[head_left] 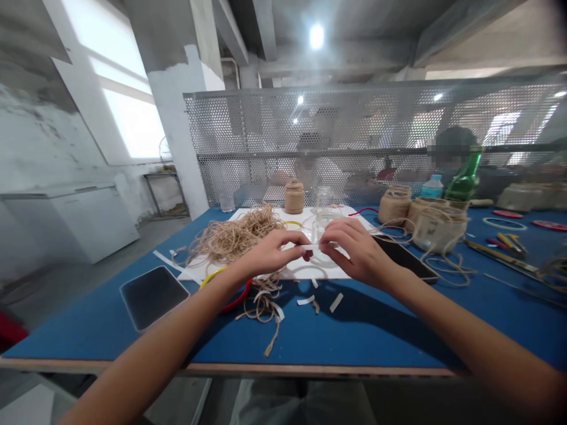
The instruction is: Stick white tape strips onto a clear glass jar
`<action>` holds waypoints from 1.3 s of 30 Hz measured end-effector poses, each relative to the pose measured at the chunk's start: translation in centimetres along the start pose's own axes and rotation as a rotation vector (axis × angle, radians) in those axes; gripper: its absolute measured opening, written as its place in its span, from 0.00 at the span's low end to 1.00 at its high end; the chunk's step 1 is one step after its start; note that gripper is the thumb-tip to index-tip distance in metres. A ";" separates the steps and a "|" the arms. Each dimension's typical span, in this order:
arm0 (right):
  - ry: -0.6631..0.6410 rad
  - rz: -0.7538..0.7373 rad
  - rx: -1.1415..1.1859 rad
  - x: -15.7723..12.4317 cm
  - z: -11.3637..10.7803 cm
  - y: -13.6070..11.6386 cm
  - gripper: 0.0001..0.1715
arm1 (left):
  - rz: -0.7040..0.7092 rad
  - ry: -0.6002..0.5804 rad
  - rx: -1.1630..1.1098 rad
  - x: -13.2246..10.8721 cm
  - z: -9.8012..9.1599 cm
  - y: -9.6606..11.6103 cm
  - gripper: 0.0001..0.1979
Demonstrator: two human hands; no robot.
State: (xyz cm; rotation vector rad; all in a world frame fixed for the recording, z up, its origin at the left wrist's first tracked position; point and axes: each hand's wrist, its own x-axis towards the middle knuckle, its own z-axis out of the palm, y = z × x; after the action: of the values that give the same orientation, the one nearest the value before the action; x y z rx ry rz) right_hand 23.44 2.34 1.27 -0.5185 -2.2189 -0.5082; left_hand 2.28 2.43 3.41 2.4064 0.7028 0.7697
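Left hand (pixel 271 255) and right hand (pixel 359 252) pinch a narrow white paper strip (pixel 306 247) between them, its long axis running sideways. Just beyond it stands a clear glass jar (pixel 322 227).

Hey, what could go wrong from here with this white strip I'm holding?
The thin white strip is pinched between the left hand and right hand, so it might tear or slip. The clear glass jar sits right behind the hands, so a sudden movement could knock it. The loose jute twine lies close to the left hand and could snag on it.
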 end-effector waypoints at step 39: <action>0.093 0.468 0.305 -0.3 0.7 -1.3 0.05 | 0.403 0.443 0.727 -0.1 3.6 -1.8 0.10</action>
State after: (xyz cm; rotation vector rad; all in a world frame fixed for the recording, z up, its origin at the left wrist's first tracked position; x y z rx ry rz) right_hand 22.51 1.61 0.40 -0.7995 -1.9498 0.0495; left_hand 3.91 2.55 -0.23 3.1278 0.7656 1.4419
